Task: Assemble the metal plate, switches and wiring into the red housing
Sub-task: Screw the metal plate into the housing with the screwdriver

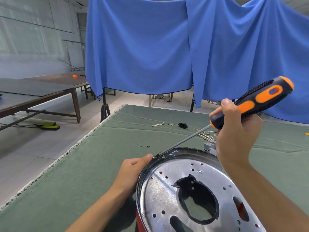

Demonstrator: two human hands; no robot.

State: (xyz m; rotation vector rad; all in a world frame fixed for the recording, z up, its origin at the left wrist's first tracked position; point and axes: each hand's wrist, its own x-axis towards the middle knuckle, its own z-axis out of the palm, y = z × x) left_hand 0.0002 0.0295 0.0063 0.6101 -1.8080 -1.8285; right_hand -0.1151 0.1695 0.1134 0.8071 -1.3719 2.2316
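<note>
Right hand [234, 136] gripping screwdriver [250, 104], angled down

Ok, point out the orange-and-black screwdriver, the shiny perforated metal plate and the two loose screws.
orange-and-black screwdriver [250, 104], head view, handle middle.
shiny perforated metal plate [160, 195], head view, bare left part.
two loose screws [144, 146], head view, between the pair.
</note>
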